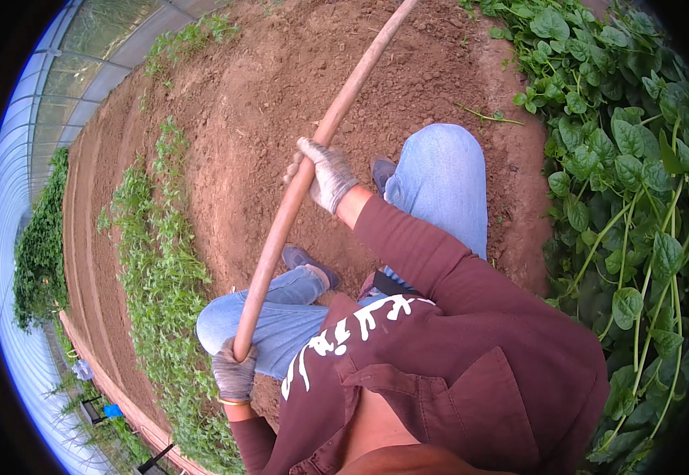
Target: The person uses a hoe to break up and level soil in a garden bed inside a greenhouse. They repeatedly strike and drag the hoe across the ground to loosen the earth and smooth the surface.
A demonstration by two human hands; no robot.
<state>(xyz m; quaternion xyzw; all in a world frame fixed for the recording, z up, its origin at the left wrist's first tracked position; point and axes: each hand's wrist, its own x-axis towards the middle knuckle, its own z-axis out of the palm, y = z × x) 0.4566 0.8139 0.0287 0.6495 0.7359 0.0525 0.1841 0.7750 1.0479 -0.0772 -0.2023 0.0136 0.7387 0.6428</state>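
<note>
A long wooden pole (279,246) runs slantwise from the lower left to the top edge, where its far end leaves the view. My left hand (235,371), in a soiled light glove, is closed around the pole's near end, beside my left knee. Farther up the shaft, my right hand (325,172) grips it in a like glove, over bare brown soil (267,77). What the pole's far end carries is hidden. Both knees are bent in blue jeans (439,178), with the shoes on the soil.
Leafy vines (629,154) grow thickly along the right. A row of low green plants (160,285) lies to the left, with a narrower patch (187,44) at the upper left. A greenhouse wall (89,77) curves along the far left. A cut stem (490,116) lies on the soil.
</note>
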